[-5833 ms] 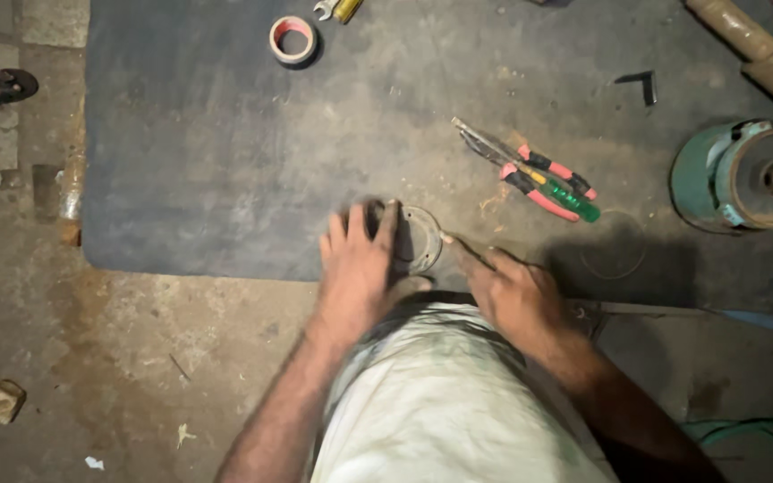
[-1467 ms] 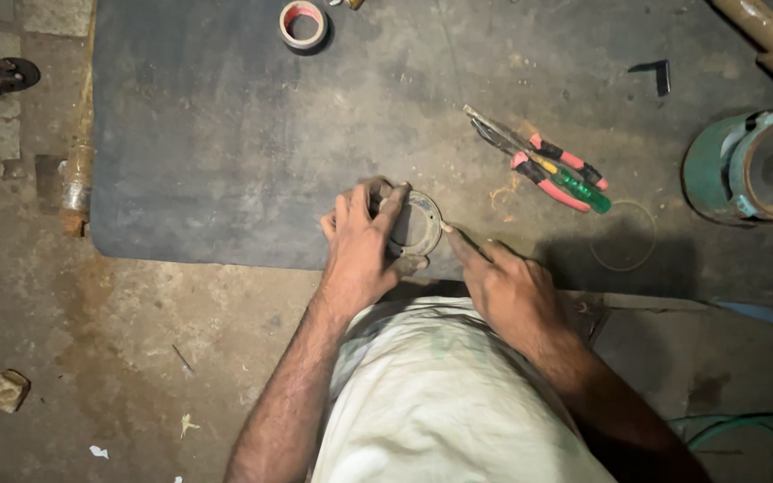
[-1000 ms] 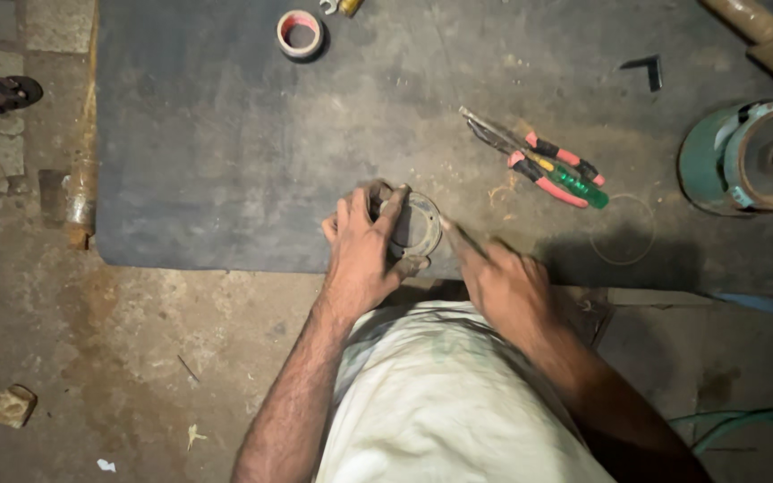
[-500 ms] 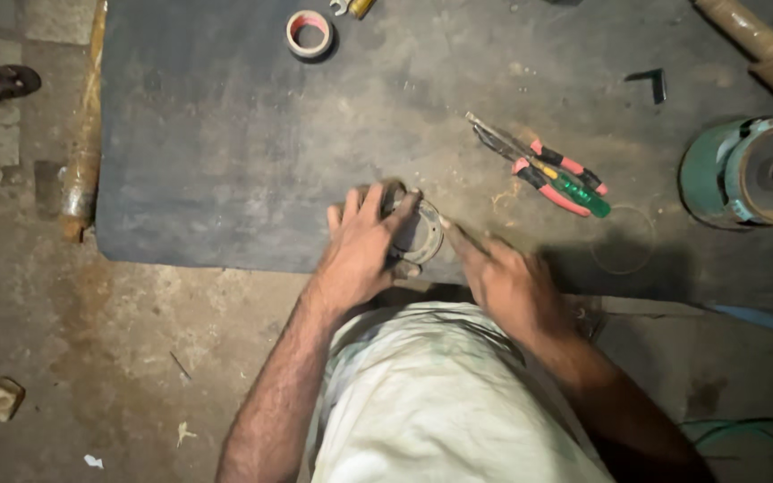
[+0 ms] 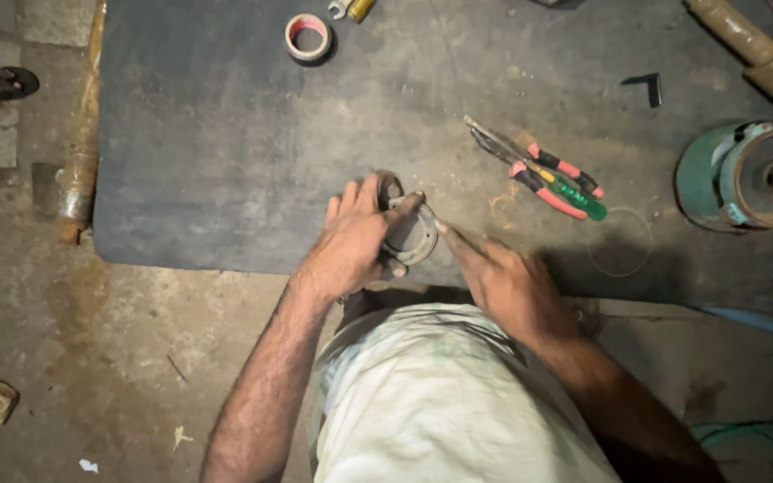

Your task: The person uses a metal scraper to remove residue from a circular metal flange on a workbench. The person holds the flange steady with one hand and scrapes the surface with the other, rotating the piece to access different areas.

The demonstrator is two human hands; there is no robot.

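A dark rubber mat (image 5: 225, 152) covers the floor in front of me, with a green motor housing (image 5: 744, 176) off to my right. Near the mat's front edge, my left hand (image 5: 355, 241) is clamped around a small round metal part (image 5: 409, 234), holding it steady. My right hand (image 5: 507, 286) points its fingers (image 5: 454, 241) at the part's rim; whether they pinch anything I cannot tell. I judge I'm working its edge; next calls for a firm hold. Pliers (image 5: 547, 174) and a tape roll (image 5: 308, 37) lie beyond.
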